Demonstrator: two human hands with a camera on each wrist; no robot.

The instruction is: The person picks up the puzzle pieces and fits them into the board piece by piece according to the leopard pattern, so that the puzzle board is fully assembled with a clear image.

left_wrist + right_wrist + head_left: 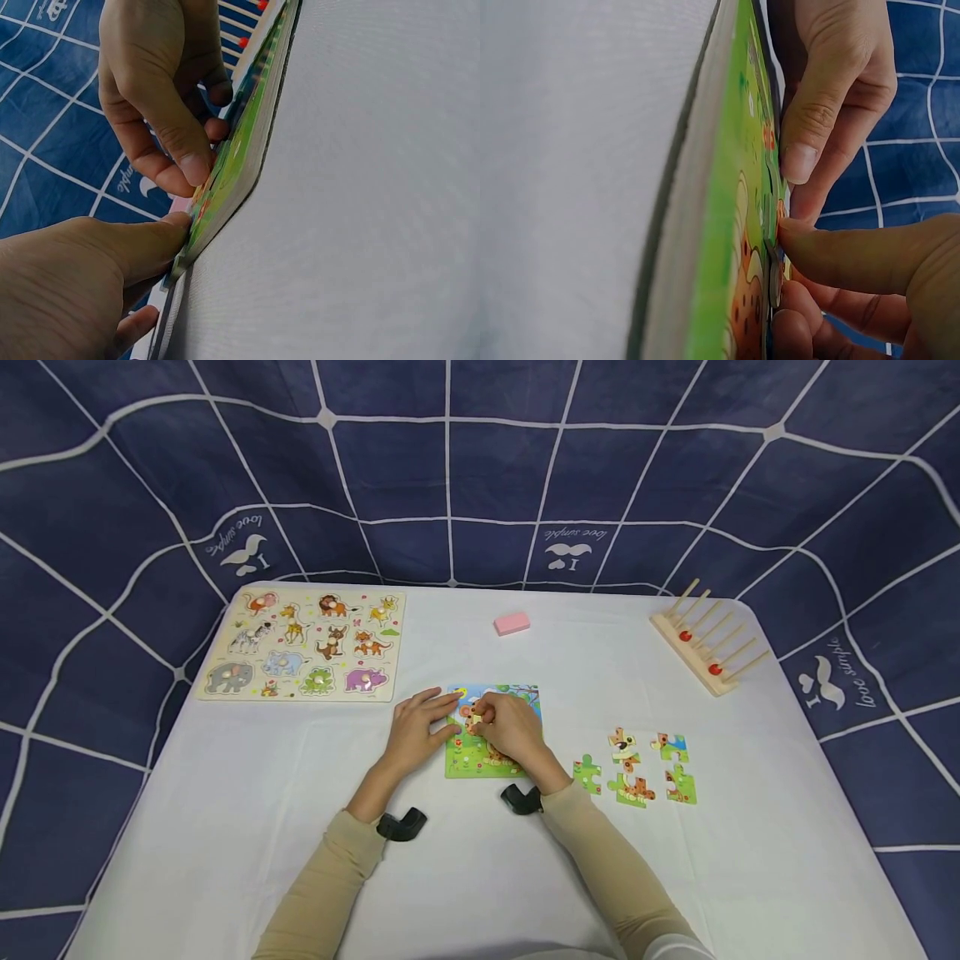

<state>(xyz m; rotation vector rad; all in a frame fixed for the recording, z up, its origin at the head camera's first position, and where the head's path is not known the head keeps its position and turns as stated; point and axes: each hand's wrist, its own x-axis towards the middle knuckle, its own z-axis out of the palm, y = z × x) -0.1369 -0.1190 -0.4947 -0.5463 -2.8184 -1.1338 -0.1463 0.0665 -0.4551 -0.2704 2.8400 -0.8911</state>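
A picture jigsaw board [461, 767] with a green meadow and a spotted animal lies on the white table in front of me. My left hand [414, 731] rests at its left edge, thumb and fingertips spread over the border. From the right, my right hand [513, 727] reaches over the board and pinches a jigsaw piece [775, 279] between thumb and fingers, close against the picture. The right hand covers part of the board. Several loose jigsaw pieces [632, 789] lie on the table to the right.
A wooden animal peg puzzle [307, 643] lies at the back left. A pink block [512, 624] sits behind the jigsaw. At the back right stands a wooden rack [693, 656] with upright pegs and red beads. A blue checked cloth [495, 468] hangs behind the table.
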